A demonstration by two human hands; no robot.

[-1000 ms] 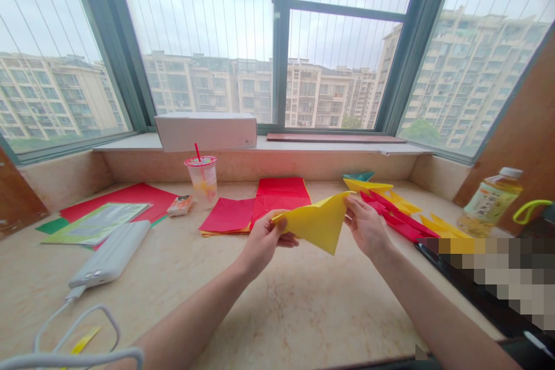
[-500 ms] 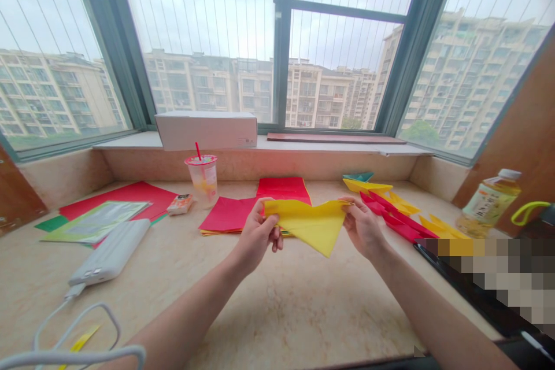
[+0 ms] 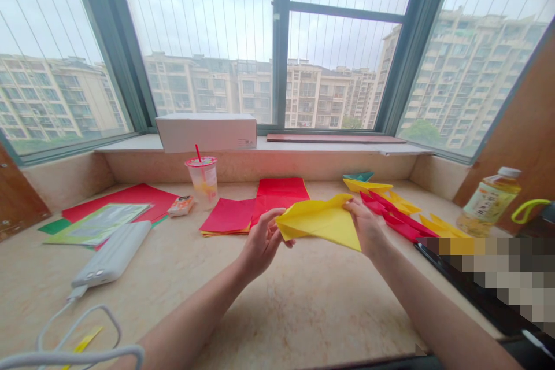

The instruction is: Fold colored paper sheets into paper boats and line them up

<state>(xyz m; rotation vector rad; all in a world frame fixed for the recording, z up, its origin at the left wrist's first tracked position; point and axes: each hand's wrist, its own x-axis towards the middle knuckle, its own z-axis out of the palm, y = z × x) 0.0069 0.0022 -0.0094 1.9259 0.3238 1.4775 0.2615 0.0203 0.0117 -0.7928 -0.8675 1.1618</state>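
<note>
A folded sheet of yellow paper is held up between my two hands above the counter, its layers bulging slightly apart along the upper edge. My left hand has its fingers closed round the paper's left corner, some of them hidden behind it. On the opposite side, my right hand pinches the upper right corner, thumb in front. Beyond the paper lie red sheets in a stack with yellow edges. Folded red paper pieces and a yellow paper boat rest past my right hand.
To the left are a white power bank with a cable, a green-and-white packet and a small orange packet. A lidded cup stands behind. At right are a drink bottle and a dark flat object.
The yellow paper has turned, its lower point swinging right toward my right hand. Its fold has opened a little, and my left hand has shifted slightly right.
</note>
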